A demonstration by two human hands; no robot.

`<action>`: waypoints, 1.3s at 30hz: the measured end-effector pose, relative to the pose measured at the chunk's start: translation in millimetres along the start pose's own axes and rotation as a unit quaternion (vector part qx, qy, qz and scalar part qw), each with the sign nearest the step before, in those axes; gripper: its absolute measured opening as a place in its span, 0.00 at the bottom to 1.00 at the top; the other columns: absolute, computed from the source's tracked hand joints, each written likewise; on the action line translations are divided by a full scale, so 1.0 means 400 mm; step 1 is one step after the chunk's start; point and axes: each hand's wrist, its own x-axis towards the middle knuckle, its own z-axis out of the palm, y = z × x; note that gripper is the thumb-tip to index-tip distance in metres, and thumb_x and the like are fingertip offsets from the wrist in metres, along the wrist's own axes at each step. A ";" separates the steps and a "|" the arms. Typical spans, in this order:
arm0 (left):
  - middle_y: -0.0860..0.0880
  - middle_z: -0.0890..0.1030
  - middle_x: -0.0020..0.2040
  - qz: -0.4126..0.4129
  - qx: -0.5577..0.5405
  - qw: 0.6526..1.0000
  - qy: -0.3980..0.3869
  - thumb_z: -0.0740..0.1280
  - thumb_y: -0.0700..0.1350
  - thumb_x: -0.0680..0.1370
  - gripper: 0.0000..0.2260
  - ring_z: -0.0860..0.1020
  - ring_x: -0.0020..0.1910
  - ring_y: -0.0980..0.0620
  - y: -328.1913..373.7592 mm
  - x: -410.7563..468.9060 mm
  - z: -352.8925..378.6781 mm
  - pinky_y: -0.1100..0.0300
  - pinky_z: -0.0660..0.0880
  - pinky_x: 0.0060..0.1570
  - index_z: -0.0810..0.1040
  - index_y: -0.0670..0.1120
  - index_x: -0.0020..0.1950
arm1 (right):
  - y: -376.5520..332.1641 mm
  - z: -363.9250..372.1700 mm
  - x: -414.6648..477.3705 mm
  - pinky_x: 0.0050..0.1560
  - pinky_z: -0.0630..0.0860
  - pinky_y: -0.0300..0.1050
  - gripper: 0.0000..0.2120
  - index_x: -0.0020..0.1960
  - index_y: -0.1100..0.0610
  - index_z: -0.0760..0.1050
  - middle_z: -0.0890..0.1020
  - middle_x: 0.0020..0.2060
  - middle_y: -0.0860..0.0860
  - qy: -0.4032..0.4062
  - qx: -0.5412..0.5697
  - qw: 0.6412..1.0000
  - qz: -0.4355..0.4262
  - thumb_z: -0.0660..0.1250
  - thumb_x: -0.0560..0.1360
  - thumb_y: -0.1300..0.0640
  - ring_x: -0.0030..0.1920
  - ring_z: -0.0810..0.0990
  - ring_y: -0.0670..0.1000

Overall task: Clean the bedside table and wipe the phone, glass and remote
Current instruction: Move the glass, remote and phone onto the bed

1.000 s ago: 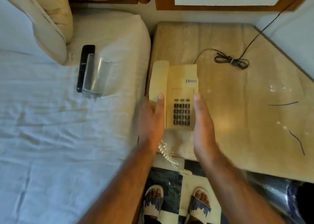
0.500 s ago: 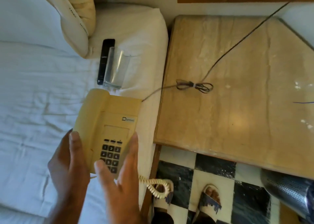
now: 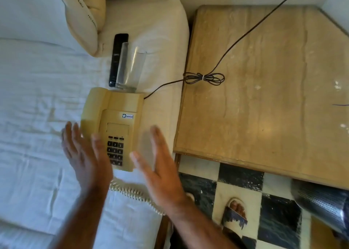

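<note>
A beige push-button phone (image 3: 115, 120) lies on the white bed sheet, its handset on the cradle and its coiled cord (image 3: 132, 193) trailing toward me. Just beyond it a clear glass (image 3: 131, 67) lies on its side next to a black remote (image 3: 118, 60). My left hand (image 3: 85, 154) hovers open at the phone's left side, fingers spread. On the other side my right hand (image 3: 158, 165) is also open and off the phone. The bedside table (image 3: 264, 97) has a bare beige stone top with faint marks.
The phone's thin black line cord (image 3: 205, 78), bundled midway, runs across the table to the wall. A pillow (image 3: 85, 16) lies at the bed's head. A perforated metal bin (image 3: 321, 203) stands at the lower right on the checkered floor, by my sandalled foot (image 3: 235, 211).
Both hands carried the phone from the table's left edge onto the bed, set it beside the glass and remote, then let go and drew back.
</note>
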 end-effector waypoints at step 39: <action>0.42 0.52 0.86 0.266 0.154 0.920 -0.243 0.43 0.66 0.84 0.38 0.49 0.85 0.45 0.466 -0.054 0.537 0.44 0.47 0.83 0.52 0.40 0.85 | 0.437 -0.447 0.004 0.60 0.83 0.45 0.16 0.73 0.63 0.72 0.79 0.66 0.62 0.288 0.200 0.838 0.419 0.60 0.86 0.65 0.60 0.83 0.57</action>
